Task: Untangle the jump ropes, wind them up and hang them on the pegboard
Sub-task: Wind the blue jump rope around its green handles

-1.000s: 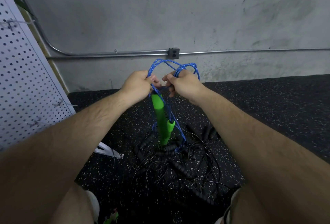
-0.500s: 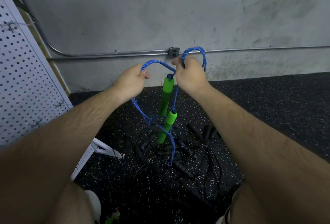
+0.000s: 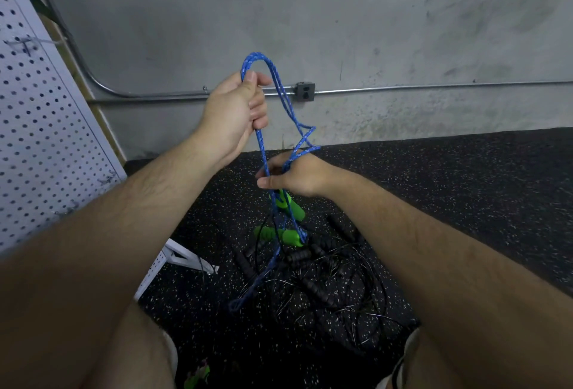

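Note:
A blue braided jump rope (image 3: pixel 280 95) with two green handles (image 3: pixel 288 235) hangs in front of me. My left hand (image 3: pixel 235 112) is raised and grips a loop of the blue rope near its top. Lower down, my right hand (image 3: pixel 297 176) holds the rope's strands just above the green handles, which dangle below it. A tail loop of blue rope drops toward the floor. Under them lies a tangle of black jump ropes (image 3: pixel 322 274) with black foam handles. The white pegboard (image 3: pixel 40 128) leans at the left.
The floor is black speckled rubber (image 3: pixel 465 177), ending at a grey concrete wall with a metal conduit and outlet box (image 3: pixel 305 91). The pegboard's white foot (image 3: pixel 186 256) juts out near the rope pile. My knees fill the bottom corners.
My left hand rose with a loop of the blue rope while my right hand dropped down to the strands above the handles. The green handles hang lower now, one turned sideways.

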